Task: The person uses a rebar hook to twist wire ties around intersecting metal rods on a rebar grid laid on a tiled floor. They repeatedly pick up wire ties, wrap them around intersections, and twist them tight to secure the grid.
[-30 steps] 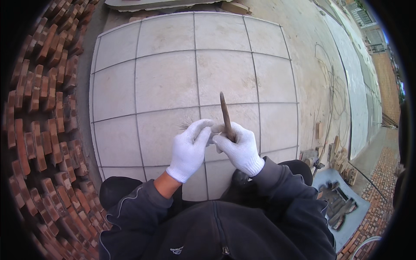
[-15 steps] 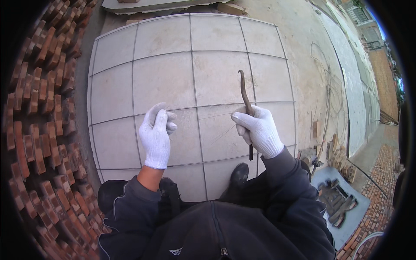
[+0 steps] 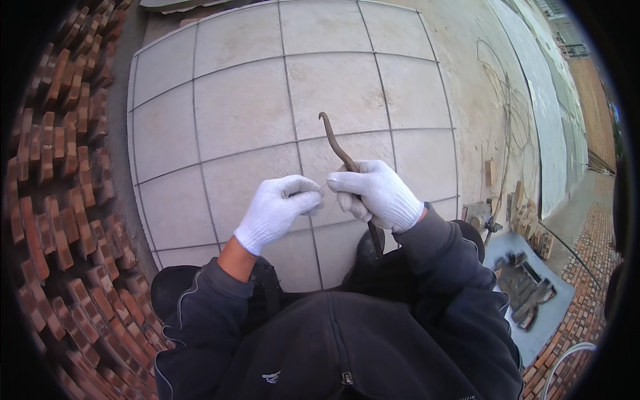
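Observation:
Both my hands wear white knit gloves and meet over the pale tiled floor [image 3: 240, 127]. My right hand [image 3: 375, 193] is closed around a thin rusty metal rod [image 3: 335, 143] with a hooked tip; the rod runs up and left from my fist and its lower end pokes out below toward my shoe. My left hand [image 3: 279, 210] is pinched shut beside the right, its fingertips touching the right hand's. Something thin and pale seems to run between the fingertips, too small to make out.
Red bricks [image 3: 63, 200] lie stacked along the left. Bare screed with loose wire [image 3: 500, 113] lies to the right of the tiles. A grey tray of tools [image 3: 527, 287] and small blocks [image 3: 527, 213] sit at lower right. My dark shoes stand on the tiles.
My hands were together a second ago, spread apart half a second ago, and have come back together. The hooked rod stays in my right hand, now tilted up-left.

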{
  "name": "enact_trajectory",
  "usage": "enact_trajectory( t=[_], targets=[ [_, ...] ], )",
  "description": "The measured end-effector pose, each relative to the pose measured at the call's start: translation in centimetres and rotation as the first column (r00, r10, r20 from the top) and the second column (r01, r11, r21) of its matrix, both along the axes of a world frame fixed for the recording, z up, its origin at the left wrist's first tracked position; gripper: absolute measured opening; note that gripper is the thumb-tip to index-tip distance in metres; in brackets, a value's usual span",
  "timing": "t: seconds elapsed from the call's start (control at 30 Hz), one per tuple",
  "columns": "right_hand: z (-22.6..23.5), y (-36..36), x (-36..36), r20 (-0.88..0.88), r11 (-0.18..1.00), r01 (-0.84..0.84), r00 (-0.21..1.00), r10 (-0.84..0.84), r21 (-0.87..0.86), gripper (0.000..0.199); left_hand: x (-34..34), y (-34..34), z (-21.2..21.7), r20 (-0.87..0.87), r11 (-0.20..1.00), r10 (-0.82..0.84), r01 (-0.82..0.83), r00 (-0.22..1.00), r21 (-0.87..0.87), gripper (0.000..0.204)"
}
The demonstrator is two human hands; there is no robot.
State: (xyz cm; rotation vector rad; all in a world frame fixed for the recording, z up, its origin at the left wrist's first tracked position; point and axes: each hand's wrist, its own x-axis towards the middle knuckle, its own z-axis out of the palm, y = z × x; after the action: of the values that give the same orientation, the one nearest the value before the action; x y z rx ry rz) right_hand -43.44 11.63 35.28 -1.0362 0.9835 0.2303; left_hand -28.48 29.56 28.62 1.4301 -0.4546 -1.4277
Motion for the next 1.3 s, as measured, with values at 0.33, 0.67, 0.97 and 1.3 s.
enact_trajectory(
  t=[0.33, 0.67, 0.97, 1.3],
  targets=[
    [-0.8, -0.1, -0.8, 0.031, 0.964, 0.252, 0.966, -0.255, 0.082, 0.015, -2.2, -0.3, 0.0, -0.182, 0.996, 0.056, -0.042, 0.982, 0.076, 0.031],
    [-1.1, -0.8, -0.6, 0.104, 0.966, 0.241, 0.967, -0.231, -0.093, 0.013, -2.3, -0.7, 0.9, -0.046, 0.997, 0.063, -0.060, 0.997, 0.055, 0.034],
    [-1.5, -0.2, -1.3, 0.361, 0.995, 0.057, 0.929, -0.082, 0.079, 0.045, -1.4, 0.2, -0.5, -0.723, 0.968, 0.095, -0.233, 0.684, -0.093, 0.016],
    [-0.2, -0.1, -1.2, 0.350, 0.999, 0.029, 0.936, -0.034, 0.019, 0.041, -1.2, 0.6, -0.7, -0.755, 0.967, 0.038, -0.214, 0.655, -0.137, 0.014]
  ],
)
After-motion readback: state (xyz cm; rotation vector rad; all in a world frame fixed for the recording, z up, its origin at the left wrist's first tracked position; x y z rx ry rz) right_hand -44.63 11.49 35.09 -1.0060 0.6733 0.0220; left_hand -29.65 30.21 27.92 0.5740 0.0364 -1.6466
